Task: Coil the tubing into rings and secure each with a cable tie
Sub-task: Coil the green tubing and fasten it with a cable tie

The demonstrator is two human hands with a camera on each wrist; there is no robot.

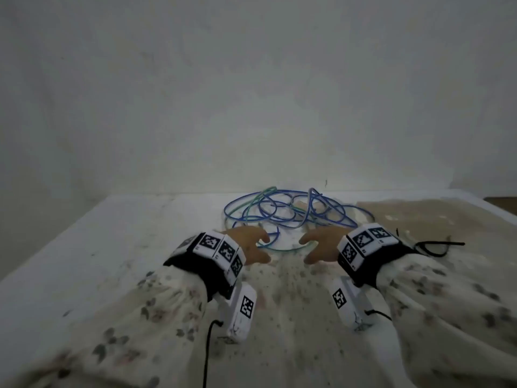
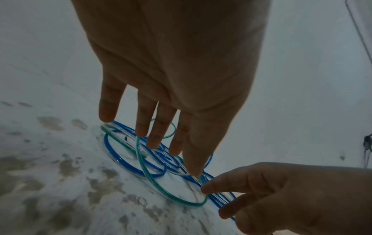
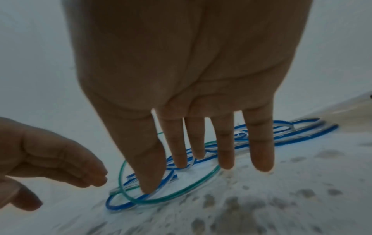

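A loose tangle of blue tubing (image 1: 291,211) with a green strand (image 1: 285,249) lies on the table near the back wall. My left hand (image 1: 253,243) and right hand (image 1: 319,243) hover over its near edge, palms down, fingers straight and spread, holding nothing. In the left wrist view the left hand (image 2: 161,135) hangs above the blue loops (image 2: 128,163) and the green loop (image 2: 161,187), with the right hand (image 2: 261,190) low at the right. In the right wrist view the right hand (image 3: 201,151) hangs over the green loop (image 3: 181,192). Black cable ties (image 1: 436,247) lie to the right.
The table (image 1: 140,233) is white at the left and stained brown at the right and front. A plain white wall (image 1: 251,93) stands directly behind the tubing. Patterned sleeves and wrist camera mounts cover my forearms.
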